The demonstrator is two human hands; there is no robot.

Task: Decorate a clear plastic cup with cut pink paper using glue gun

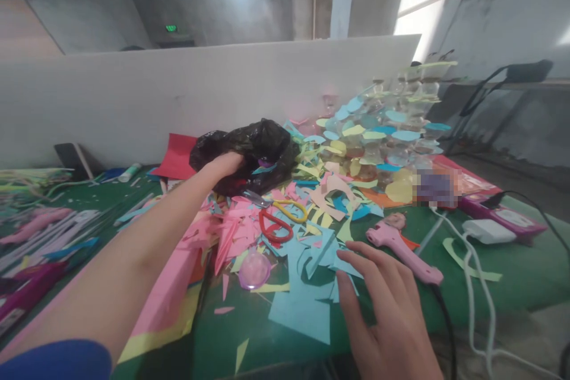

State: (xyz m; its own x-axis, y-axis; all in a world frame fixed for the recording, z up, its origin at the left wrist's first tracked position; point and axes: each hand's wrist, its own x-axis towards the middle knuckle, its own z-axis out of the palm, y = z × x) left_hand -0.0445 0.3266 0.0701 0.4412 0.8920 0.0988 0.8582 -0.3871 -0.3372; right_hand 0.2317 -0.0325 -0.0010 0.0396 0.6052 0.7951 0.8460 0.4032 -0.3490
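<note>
My left hand reaches into the mouth of a black plastic bag, and its fingers are hidden inside. In front of the bag lie scissors with one red and one yellow handle, on top of a heap of pink and blue paper scraps. My right hand hovers over the near right part of the heap with its fingers apart, holding nothing. Its fingertips are nearest to light blue paper pieces. Left of those sits a small clear purple plastic dome.
A pink glue gun with a black cord lies on the green table, near a white charger and cable. Stacked clear cups with coloured paper discs stand at the back right. A white partition runs behind.
</note>
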